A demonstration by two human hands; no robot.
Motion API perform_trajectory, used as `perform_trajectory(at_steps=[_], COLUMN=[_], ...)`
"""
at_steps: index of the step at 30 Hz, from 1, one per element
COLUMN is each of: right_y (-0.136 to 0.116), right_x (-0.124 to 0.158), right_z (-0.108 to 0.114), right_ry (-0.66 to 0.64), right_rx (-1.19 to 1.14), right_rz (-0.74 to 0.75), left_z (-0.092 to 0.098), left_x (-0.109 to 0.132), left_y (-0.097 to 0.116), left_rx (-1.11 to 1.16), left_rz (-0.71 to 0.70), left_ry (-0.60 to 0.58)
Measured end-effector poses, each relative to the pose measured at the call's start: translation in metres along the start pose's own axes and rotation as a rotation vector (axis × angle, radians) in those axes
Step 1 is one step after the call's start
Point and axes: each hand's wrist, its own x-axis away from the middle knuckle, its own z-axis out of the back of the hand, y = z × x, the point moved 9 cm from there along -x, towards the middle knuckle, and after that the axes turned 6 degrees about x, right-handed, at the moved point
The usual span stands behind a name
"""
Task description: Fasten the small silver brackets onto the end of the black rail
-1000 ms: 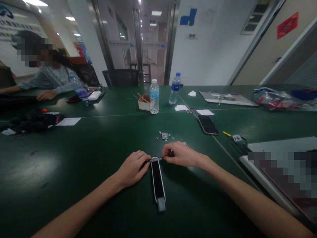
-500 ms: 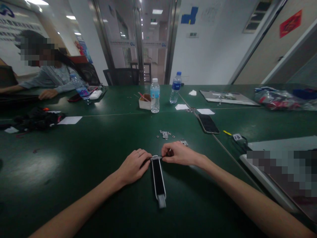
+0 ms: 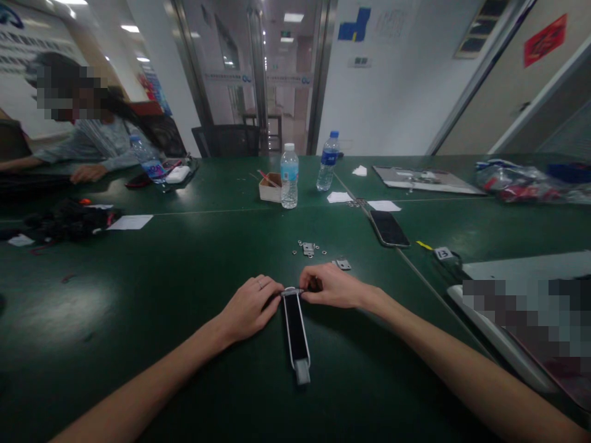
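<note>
A long, narrow black strip with white edges lies on the green table, pointing toward me, with a short grey tab at its near end. A small metallic crosspiece sits across its far end. My left hand is closed, thumb and fingertips pinching the crosspiece's left end. At its right end, my right hand pinches a small dark tip with curled fingers. The fingertips partly hide what each hand grips. Beyond the hands lie a small metal plate among several tiny rings and another metal plate.
A phone lies right of the small parts. A laptop is at the right edge. Farther back stand two water bottles and a small box. A person sits at the far left, near black cables.
The view has tilted very slightly. Both hands stay at the far end of the strip, with barely any movement; the second metal plate shows a little more beside my right hand.
</note>
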Motion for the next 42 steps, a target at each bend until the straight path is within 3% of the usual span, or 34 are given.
perform_trajectory(at_steps=[20, 26, 31, 36, 42], right_y=[0.002, 0.017, 0.040, 0.054, 0.052], right_x=[0.002, 0.002, 0.002, -0.001, -0.004], right_z=[0.001, 0.026, 0.040, 0.029, 0.026], right_ry=[-0.064, 0.160, 0.365, 0.351, 0.334], right_rx=[-0.009, 0.138, 0.362, 0.521, 0.457], right_rz=[-0.024, 0.000, -0.095, -0.181, -0.168], left_z=[-0.001, 0.000, -0.002, -0.001, -0.002], left_x=[-0.001, -0.001, 0.001, 0.001, 0.001], left_y=[0.000, 0.001, 0.000, -0.002, -0.004], left_rx=[0.009, -0.001, 0.021, 0.025, 0.032], left_rz=[0.021, 0.000, -0.006, 0.002, 0.010], left_ry=[-0.020, -0.006, -0.012, -0.002, -0.009])
